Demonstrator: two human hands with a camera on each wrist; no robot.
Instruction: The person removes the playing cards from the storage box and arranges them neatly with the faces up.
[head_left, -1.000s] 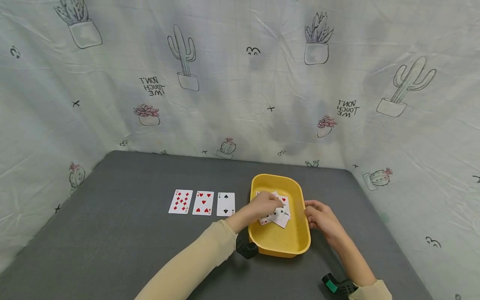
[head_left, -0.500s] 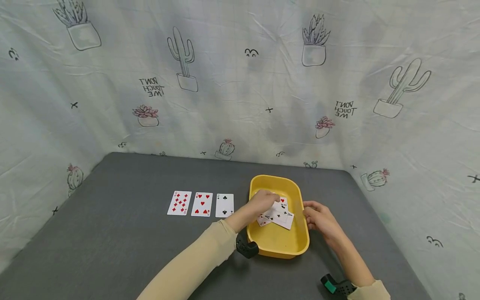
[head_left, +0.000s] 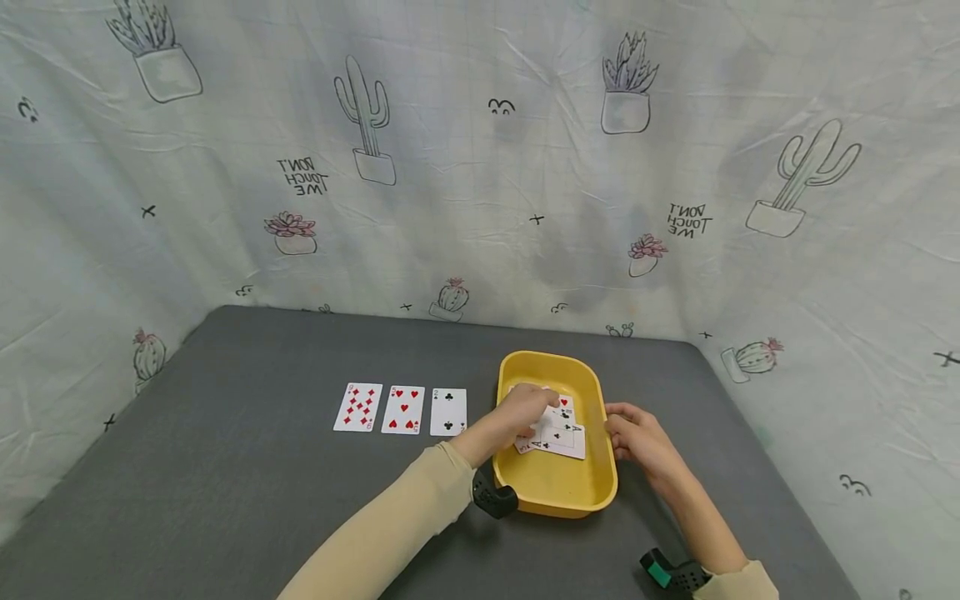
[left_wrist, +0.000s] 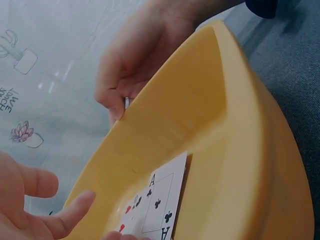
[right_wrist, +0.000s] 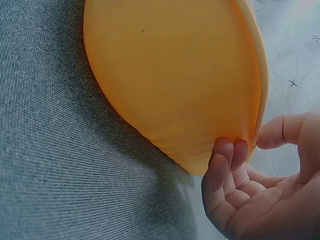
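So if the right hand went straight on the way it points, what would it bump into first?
The yellow bin: the right hand seems to touch its side, so there looks to be no gap, though depth is hard to judge.

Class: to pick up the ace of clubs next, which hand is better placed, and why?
Probably the left hand: it is inside the yellow tub, close to the ace of clubs. The right hand is outside, touching the tub's side.
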